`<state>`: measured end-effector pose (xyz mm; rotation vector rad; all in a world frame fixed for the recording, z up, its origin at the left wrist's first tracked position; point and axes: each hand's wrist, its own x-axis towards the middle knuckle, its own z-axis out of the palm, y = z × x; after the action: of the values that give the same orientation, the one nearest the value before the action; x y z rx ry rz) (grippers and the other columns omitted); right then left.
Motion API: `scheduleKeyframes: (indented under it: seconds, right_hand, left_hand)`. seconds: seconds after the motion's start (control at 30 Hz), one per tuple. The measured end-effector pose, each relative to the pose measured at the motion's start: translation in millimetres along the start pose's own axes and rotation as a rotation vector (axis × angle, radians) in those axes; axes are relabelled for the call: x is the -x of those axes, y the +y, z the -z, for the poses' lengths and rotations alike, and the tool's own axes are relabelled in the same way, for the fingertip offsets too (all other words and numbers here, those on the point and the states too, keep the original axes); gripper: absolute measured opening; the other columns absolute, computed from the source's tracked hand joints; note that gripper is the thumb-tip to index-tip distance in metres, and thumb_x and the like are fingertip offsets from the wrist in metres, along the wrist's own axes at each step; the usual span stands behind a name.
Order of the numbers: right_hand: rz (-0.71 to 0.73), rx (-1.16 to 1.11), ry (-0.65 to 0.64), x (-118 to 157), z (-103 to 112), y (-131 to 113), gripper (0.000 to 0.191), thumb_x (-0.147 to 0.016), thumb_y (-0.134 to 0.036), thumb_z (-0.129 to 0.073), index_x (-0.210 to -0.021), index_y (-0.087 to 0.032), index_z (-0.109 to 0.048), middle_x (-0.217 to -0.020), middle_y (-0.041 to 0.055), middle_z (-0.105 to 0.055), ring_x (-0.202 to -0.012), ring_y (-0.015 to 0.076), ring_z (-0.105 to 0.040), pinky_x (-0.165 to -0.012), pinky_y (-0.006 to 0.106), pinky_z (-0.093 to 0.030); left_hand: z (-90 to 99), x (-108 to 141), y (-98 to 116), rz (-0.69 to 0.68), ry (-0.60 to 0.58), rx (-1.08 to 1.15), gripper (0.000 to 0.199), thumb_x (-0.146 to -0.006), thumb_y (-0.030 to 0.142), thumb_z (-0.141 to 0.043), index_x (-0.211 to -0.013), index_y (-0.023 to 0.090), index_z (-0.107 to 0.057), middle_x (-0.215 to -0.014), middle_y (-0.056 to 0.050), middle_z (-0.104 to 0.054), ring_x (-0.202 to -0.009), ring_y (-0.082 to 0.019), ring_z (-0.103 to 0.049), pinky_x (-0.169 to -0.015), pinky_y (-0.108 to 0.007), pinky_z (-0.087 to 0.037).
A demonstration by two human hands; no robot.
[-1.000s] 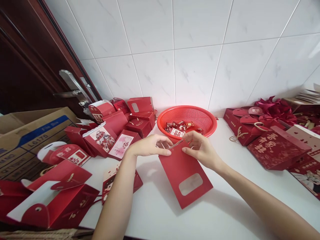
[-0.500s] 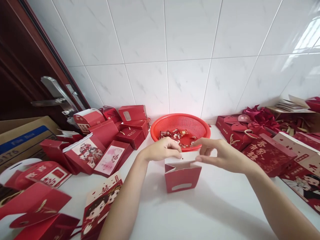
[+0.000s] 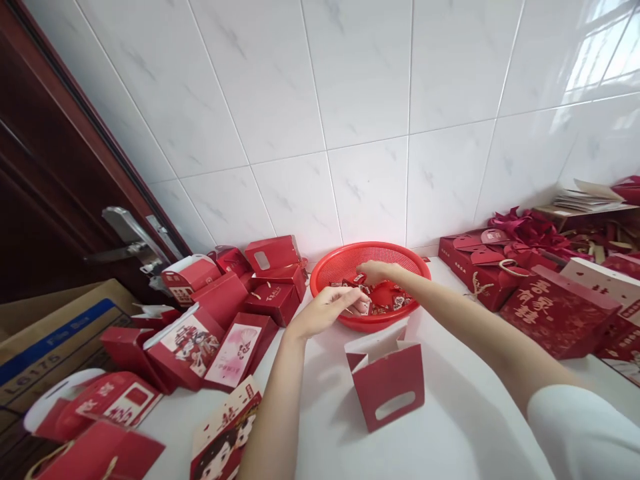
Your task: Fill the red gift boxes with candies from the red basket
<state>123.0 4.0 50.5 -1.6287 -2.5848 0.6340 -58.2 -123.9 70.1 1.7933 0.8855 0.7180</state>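
1. Two hands showed, left point(image 3: 320, 312) and right point(image 3: 379, 271). The left hand was partly curled at the basket's near left side, by the packets; whether it gripped one could not be told. The right hand reached inside the basket with its fingers lowered, and its grip could not be told either.
2. One red open bag point(image 3: 387, 383) stood on the white desk point(image 3: 335, 447), just on the near side of the basket.
3. One red basket point(image 3: 373, 325) held several wrapped packets point(image 3: 400, 302), too jumbled to count.
4. At least ten red boxes point(image 3: 240, 350) crowded the left, one with a pink panel.
5. Two larger red boxes point(image 3: 555, 313) stood at the right, beside one heap of magenta ribbon point(image 3: 530, 230); one cardboard carton point(image 3: 60, 340) was at far left.
6. The open bag stood upright, its mouth upward and long axis roughly vertical. Its one oblong window point(image 3: 395, 405) faced the camera, turned slightly right, with the window's long axis running sideways and rising rightward.
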Motion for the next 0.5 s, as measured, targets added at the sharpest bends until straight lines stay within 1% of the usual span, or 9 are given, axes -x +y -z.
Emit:
scheduleKeyframes:
  seconds: [0.07,0.13,0.2,0.27,0.3,0.33,0.4,0.47,0.5]
  right_hand:
    - [-0.014,0.027,-0.086,-11,-11,-4,0.034,-0.096,-0.035,-0.062,-0.125,-0.017,-0.061,-0.126,0.0101,-0.063,-0.106,0.0226,-0.064,-0.090,0.043,-0.056]
    - [-0.012,0.026,-0.129,-15,-20,-5,0.035,-0.098,-0.036,-0.060,-0.128,-0.018,-0.060,-0.129,0.0100,-0.061,-0.108,0.0223,-0.064,-0.091,0.044,-0.056]
    - [-0.006,-0.004,-0.135,-16,-25,0,0.034,-0.097,-0.036,-0.061,-0.127,-0.019,-0.060,-0.129,0.0099,-0.061,-0.109,0.0229,-0.064,-0.091,0.044,-0.056]
    - [0.005,-0.069,-0.113,-17,-23,8,0.034,-0.098,-0.036,-0.060,-0.127,-0.019,-0.060,-0.128,0.0094,-0.061,-0.108,0.0226,-0.064,-0.091,0.043,-0.056]
    - [0.015,-0.116,-0.091,-17,-20,12,0.033,-0.097,-0.036,-0.062,-0.124,-0.017,-0.062,-0.125,0.0091,-0.063,-0.106,0.0222,-0.065,-0.089,0.042,-0.056]
    - [0.031,-0.173,-0.060,-16,-16,16,0.029,-0.094,-0.034,-0.065,-0.116,-0.015,-0.065,-0.117,0.0087,-0.066,-0.102,0.0219,-0.066,-0.086,0.041,-0.057]
    - [0.084,-0.320,0.024,-11,-6,22,0.018,-0.085,-0.029,-0.074,-0.091,-0.013,-0.068,-0.096,0.0065,-0.070,-0.090,0.0210,-0.066,-0.080,0.036,-0.056]
    - [0.162,-0.509,0.122,0,2,25,0.019,-0.076,-0.026,-0.077,-0.072,-0.015,-0.062,-0.079,0.0033,-0.068,-0.081,0.0195,-0.066,-0.074,0.032,-0.053]
    - [0.205,-0.613,0.166,7,5,25,0.021,-0.074,-0.028,-0.076,-0.070,-0.016,-0.059,-0.077,0.0024,-0.067,-0.079,0.0187,-0.065,-0.073,0.031,-0.053]
  left_hand:
    - [0.0,-5,-9,-0.005,0.148,-0.061,0.043,-0.090,0.052,-0.060,-0.100,0.014,-0.076,-0.095,-0.010,-0.075,-0.095,-0.023,-0.068,-0.091,-0.033,-0.052]
    - [-1.1,-12,-18,-0.027,0.240,-0.128,0.034,-0.089,0.042,-0.062,-0.100,0.014,-0.076,-0.098,-0.009,-0.076,-0.098,-0.023,-0.069,-0.091,-0.033,-0.053]
    - [-3.0,-18,-27,-0.024,0.286,-0.202,0.028,-0.088,0.033,-0.060,-0.101,0.014,-0.076,-0.102,-0.010,-0.077,-0.100,-0.023,-0.069,-0.091,-0.032,-0.053]
    - [-5.2,-25,-34,0.036,0.310,-0.342,0.026,-0.088,0.025,-0.057,-0.103,0.014,-0.076,-0.105,-0.010,-0.077,-0.099,-0.022,-0.071,-0.090,-0.030,-0.054]
    - [-6.2,-27,-36,0.072,0.317,-0.425,0.027,-0.087,0.022,-0.056,-0.104,0.014,-0.076,-0.106,-0.010,-0.078,-0.098,-0.022,-0.071,-0.089,-0.030,-0.054]
    - [-7.2,-29,-38,0.103,0.319,-0.502,0.028,-0.087,0.020,-0.056,-0.105,0.014,-0.076,-0.107,-0.009,-0.078,-0.098,-0.022,-0.072,-0.089,-0.029,-0.054]
    - [-8.5,-32,-39,0.139,0.312,-0.604,0.028,-0.087,0.019,-0.056,-0.105,0.015,-0.076,-0.108,-0.009,-0.078,-0.098,-0.022,-0.071,-0.091,-0.031,-0.053]
    - [-9.4,-35,-39,0.161,0.280,-0.639,0.026,-0.085,0.019,-0.058,-0.101,0.016,-0.078,-0.105,-0.010,-0.078,-0.098,-0.024,-0.071,-0.094,-0.033,-0.051]
    - [-9.8,-36,-39,0.176,0.254,-0.654,0.024,-0.083,0.018,-0.059,-0.098,0.016,-0.079,-0.102,-0.010,-0.079,-0.097,-0.025,-0.072,-0.093,-0.033,-0.051]
